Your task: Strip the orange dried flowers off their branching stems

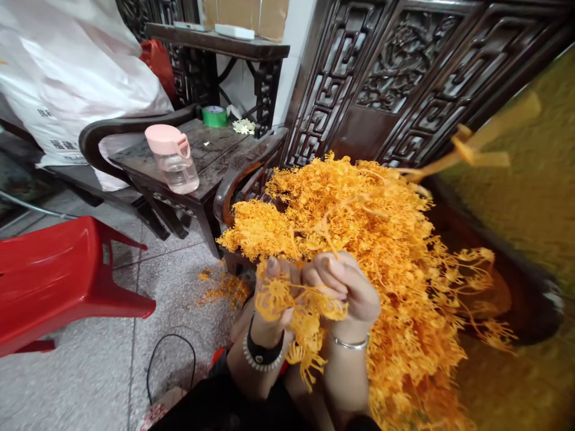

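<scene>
Pinching orange sprigs (307, 328), left grip (277, 284) and right grip (345, 286) are closed; Chinese characters (64, 145) mark white sack (85, 72).

Counted one left hand (287, 276), one right hand (348, 284), one pile of orange flower pieces (404, 287), probably dozens but too tangled to tally, plus one bottle (175, 164), one red stool (67, 269), one green tape roll (214, 118), one black cable (171, 334), one black wristband (266, 354), one beaded bracelet (263, 366), one bangle (353, 345).

At your ten o'clock, the white sack (90, 78) seems to read "福建"; its other printing is unclear.
</scene>
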The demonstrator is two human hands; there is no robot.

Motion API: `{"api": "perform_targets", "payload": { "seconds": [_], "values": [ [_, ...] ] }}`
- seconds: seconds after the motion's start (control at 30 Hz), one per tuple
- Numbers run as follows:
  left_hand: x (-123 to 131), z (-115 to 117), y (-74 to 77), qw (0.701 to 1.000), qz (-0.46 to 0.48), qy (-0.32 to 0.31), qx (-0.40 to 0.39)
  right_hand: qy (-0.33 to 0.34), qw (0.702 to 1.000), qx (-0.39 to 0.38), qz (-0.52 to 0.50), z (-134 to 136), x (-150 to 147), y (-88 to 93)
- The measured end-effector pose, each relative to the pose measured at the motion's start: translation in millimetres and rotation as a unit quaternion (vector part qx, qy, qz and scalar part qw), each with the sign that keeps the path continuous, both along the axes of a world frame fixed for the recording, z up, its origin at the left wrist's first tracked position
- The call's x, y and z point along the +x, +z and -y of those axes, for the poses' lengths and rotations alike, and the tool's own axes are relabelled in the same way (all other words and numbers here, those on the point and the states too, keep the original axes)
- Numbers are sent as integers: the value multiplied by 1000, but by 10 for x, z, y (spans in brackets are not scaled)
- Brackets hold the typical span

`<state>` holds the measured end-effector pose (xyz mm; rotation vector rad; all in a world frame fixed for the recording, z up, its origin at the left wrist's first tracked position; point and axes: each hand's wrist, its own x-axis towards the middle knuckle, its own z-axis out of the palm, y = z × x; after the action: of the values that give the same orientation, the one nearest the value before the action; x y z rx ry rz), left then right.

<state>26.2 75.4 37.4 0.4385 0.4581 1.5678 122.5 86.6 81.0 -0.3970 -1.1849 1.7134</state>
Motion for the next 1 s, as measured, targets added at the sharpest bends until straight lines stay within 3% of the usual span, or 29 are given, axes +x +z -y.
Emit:
{"api": "perform_targets", "payload": {
  "seconds": [0.13,0.23,0.3,0.37,0.5,0.63,0.83,1.0],
  "values": [
    [-70,-118,-27,991,134,22,17,-41,990,5,-138,-140,135,-17],
    [-148,-179,-33,984,168,2,64,-161,981,-29,-100,-198,200,12],
    [-161,-167,-24,986,140,1,96,-265,962,-48,-38,-188,186,14],
    [-142,-119,-15,991,79,33,99,-317,948,-25,8,-160,147,3],
    [-94,-14,-20,994,-37,54,91,-304,947,31,103,-125,96,-14],
    [-103,-5,-34,992,-68,53,93,-299,935,48,182,-118,106,-2],
    [-105,-65,-140,969,-220,115,6,-283,925,82,240,-46,106,11],
    [-116,-127,-183,954,-284,30,92,-213,940,87,251,-20,116,18]
  ]
}}
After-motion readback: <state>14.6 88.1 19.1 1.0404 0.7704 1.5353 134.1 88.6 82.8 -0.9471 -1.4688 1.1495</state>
